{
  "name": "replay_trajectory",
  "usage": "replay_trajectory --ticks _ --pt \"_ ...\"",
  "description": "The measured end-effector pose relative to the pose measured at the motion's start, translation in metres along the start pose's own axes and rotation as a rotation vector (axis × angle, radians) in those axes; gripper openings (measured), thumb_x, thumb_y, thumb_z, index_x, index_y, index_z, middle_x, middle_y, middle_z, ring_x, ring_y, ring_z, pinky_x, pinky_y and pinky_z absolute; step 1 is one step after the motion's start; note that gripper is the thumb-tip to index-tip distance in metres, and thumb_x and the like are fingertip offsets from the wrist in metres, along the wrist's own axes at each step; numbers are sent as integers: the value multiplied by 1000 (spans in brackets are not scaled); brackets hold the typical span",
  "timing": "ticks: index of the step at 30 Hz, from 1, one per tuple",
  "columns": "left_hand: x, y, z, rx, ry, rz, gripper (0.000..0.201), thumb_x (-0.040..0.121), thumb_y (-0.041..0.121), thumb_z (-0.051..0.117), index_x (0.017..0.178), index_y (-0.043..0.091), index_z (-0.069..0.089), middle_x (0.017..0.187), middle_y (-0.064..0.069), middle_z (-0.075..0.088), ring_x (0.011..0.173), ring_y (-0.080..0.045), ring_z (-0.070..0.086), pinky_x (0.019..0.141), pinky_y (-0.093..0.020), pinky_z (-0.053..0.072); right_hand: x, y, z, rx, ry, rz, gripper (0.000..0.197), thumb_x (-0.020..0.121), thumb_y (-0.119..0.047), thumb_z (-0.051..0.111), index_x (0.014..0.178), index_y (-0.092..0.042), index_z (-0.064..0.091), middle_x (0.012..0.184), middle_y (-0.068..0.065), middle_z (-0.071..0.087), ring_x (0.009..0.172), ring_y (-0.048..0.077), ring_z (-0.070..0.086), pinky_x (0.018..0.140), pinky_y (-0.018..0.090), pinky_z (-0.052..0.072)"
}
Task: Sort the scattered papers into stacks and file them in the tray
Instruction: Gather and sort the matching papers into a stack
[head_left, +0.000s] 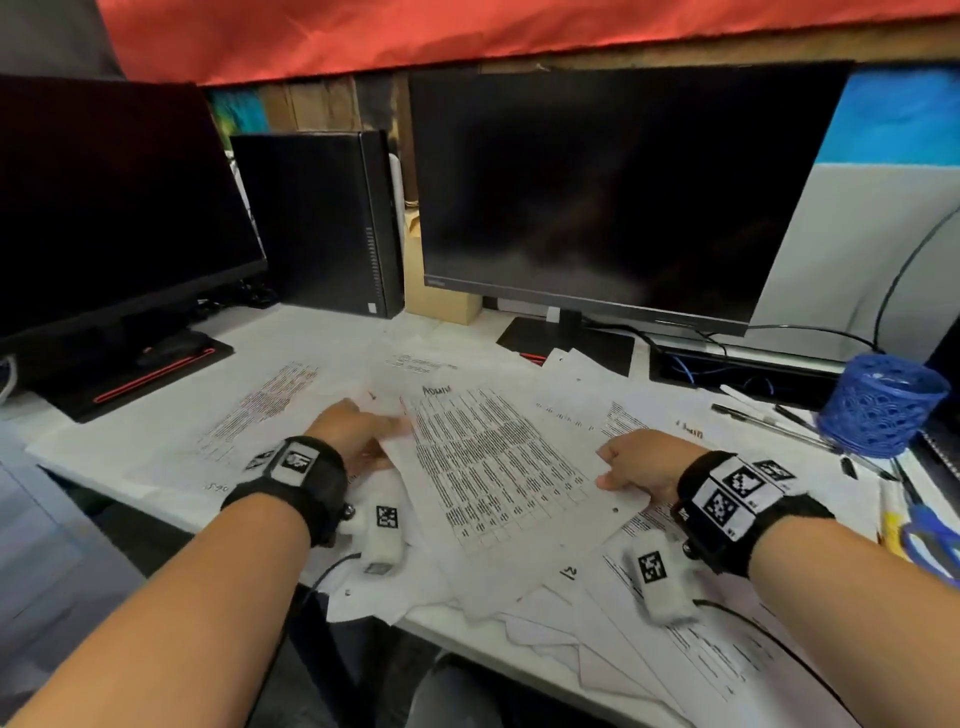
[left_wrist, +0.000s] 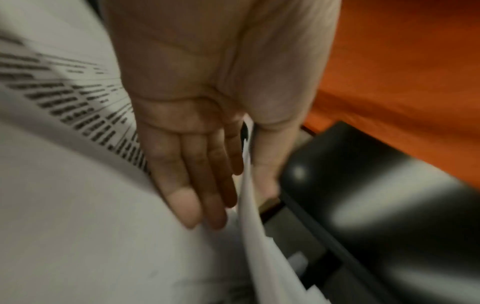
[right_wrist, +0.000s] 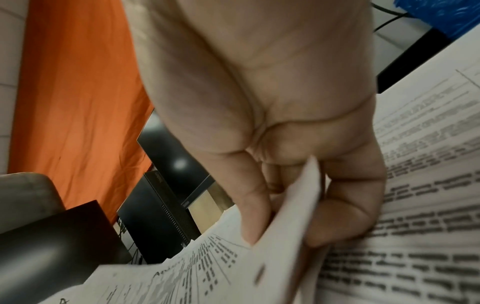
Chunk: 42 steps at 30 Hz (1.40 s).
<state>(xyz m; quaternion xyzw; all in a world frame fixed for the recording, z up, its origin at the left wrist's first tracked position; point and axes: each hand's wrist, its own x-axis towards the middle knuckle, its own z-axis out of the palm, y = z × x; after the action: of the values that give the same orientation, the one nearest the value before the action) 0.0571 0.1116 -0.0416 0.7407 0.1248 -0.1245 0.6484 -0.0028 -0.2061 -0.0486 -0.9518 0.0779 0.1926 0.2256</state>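
A printed sheet (head_left: 493, 467) with a dense table is held between both hands over the desk's scattered papers (head_left: 260, 410). My left hand (head_left: 384, 441) pinches its left edge. In the left wrist view the sheet's edge (left_wrist: 249, 195) runs between the thumb and the straight fingers (left_wrist: 192, 195). My right hand (head_left: 608, 470) pinches the right edge. In the right wrist view the thumb lies on top of the sheet (right_wrist: 221, 267) and the curled fingers (right_wrist: 345, 216) sit under it. More printed pages (head_left: 675, 649) overhang the desk's front edge. No tray is in view.
Two dark monitors (head_left: 613, 192) and a black computer tower (head_left: 322, 223) stand at the back. A blue mesh pen holder (head_left: 883, 405), loose pens (head_left: 769, 421) and blue scissors (head_left: 930, 540) lie at the right. A cardboard box (head_left: 436, 296) sits behind.
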Motion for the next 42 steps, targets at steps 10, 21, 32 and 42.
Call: replay_trajectory --ticks 10,21,32,42 --pt "-13 34 11 94 4 327 26 81 10 71 106 15 63 104 -5 71 93 -23 70 86 -43 56 -39 -12 -25 511 321 -150 79 78 -47 71 145 -27 33 140 -1 48 126 19 48 99 32 40" --pt "-35 23 19 1006 44 5 52 98 41 46 135 5 48 140 -12 49 126 -28 48 102 -33 38 -35 23 -13 894 166 190 35 90 -5 60 121 8 54 85 12 61 85 30 60 82 42 52" --pt "-60 -6 50 1090 -186 114 27 95 13 50 114 -3 61 123 -18 59 115 -31 55 94 -33 43 -6 15 7 908 -73 321 48 76 -14 77 117 3 59 111 27 66 101 40 65 94 60 46" --pt "-52 -6 5 1496 -178 -53 75 97 52 41 154 19 4 157 -8 21 140 -27 30 110 -35 31 -8 54 -23 624 253 321 40 87 -14 66 113 14 57 105 25 62 100 40 61 95 54 47"
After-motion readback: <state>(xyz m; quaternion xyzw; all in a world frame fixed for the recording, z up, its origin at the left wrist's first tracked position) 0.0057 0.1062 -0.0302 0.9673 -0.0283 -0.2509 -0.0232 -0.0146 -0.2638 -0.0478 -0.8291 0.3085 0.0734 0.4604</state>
